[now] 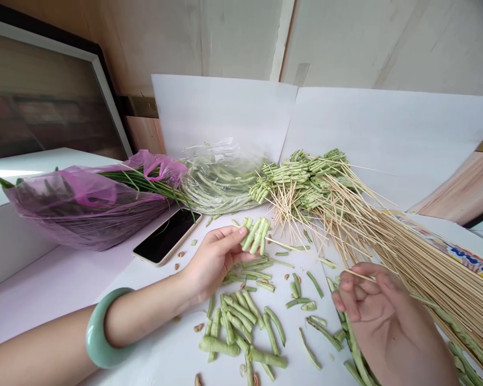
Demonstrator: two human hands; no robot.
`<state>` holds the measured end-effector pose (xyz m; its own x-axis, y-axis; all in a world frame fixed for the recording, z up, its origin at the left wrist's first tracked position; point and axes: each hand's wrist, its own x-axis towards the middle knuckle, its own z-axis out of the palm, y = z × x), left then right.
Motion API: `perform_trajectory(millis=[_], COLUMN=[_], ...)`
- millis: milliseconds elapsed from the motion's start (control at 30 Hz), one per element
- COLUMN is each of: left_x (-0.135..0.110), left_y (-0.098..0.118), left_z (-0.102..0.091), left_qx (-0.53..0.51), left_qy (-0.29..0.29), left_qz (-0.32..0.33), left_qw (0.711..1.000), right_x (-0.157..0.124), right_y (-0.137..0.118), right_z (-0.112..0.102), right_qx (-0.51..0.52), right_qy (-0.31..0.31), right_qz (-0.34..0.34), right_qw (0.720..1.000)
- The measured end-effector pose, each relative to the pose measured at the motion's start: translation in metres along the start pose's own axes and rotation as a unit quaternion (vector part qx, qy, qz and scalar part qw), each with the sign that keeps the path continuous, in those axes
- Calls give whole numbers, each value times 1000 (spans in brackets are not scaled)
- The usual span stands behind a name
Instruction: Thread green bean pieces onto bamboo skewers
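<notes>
My left hand point(213, 260) pinches a small bundle of cut green bean pieces point(256, 235) above the white table. A thin bamboo skewer point(306, 257) runs from that bundle to my right hand point(370, 305), whose fingers are curled around its far end. A jade bangle point(99, 329) sits on my left wrist. Loose cut bean pieces point(245, 321) lie scattered under both hands. Finished bean skewers point(301, 177) are piled behind, sticks fanning toward me.
A phone point(167, 236) lies face up left of my left hand. A pink bag of chives point(80, 203) and a clear bag of long beans point(219, 179) lie at the back. A heap of bare skewers point(426, 268) lies at right. White boards stand behind.
</notes>
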<state>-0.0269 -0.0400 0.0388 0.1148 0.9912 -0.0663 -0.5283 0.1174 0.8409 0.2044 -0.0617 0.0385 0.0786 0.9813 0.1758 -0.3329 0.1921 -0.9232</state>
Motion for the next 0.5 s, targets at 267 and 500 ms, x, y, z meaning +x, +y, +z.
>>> perform_trajectory(millis=[267, 500], left_x=[14, 5], left_y=[10, 2], left_z=[-14, -7], left_qx=[0, 156], left_qy=[58, -64], left_qz=[74, 68], left_qw=[996, 983], right_x=[20, 12], right_y=[8, 8], right_z=[-21, -14], right_qx=[-35, -37], right_qy=[26, 10], right_qz=[-23, 7], right_qw=[999, 999])
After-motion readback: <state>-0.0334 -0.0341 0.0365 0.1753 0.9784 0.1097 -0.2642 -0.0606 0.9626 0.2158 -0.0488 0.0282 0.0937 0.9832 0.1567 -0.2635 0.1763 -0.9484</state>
